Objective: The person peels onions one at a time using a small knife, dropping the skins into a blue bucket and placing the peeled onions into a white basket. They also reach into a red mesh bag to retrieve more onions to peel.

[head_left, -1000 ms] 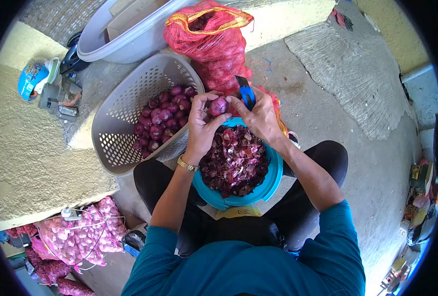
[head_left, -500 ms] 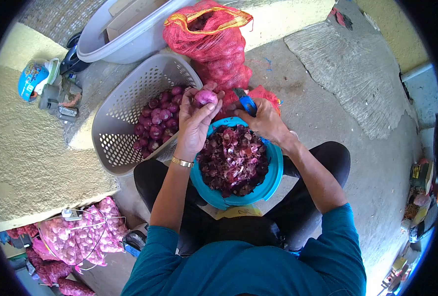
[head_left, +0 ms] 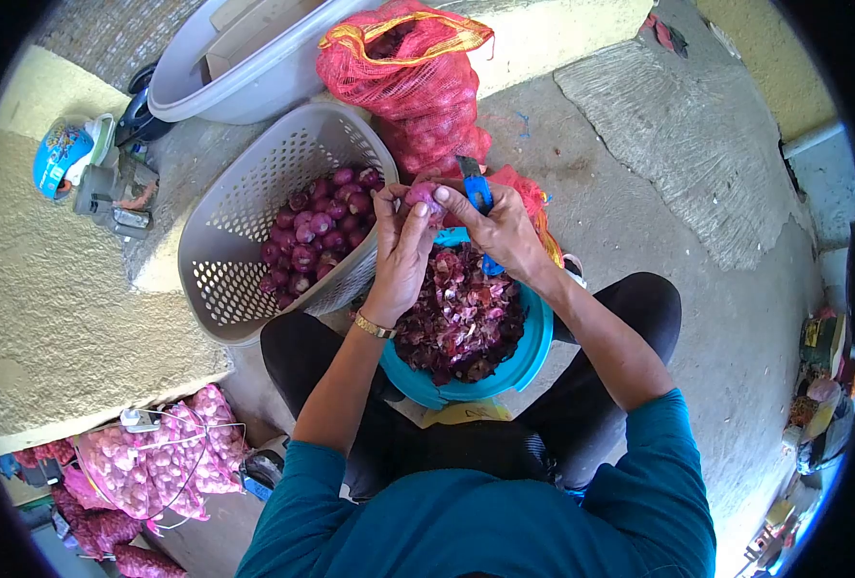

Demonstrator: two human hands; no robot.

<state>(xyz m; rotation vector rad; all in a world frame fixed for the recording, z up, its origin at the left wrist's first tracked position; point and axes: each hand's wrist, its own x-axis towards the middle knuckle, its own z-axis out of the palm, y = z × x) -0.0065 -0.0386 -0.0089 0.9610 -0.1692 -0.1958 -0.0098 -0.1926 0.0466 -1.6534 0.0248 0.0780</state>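
Note:
My left hand (head_left: 403,246) holds a purple onion (head_left: 425,199) between its fingers, above the back rim of a teal basin (head_left: 541,328). The thumb of my right hand (head_left: 506,231) touches the onion from the right, while its other fingers are wrapped round a blue cutter knife (head_left: 479,197) with the blade end pointing up, away from me. Dark red onion skins (head_left: 458,313) fill the basin between my legs. To the left, a grey perforated basket (head_left: 230,226) holds several purple onions (head_left: 320,223).
A red mesh sack (head_left: 427,106) of onions stands behind the basket. Beside it is a large grey tub (head_left: 254,91). Pink mesh bags (head_left: 148,462) lie at the lower left, and assorted items line the right edge.
Both hands have come together at the onion. My right hand has moved left with the knife, now more upright, and its thumb touches the onion.

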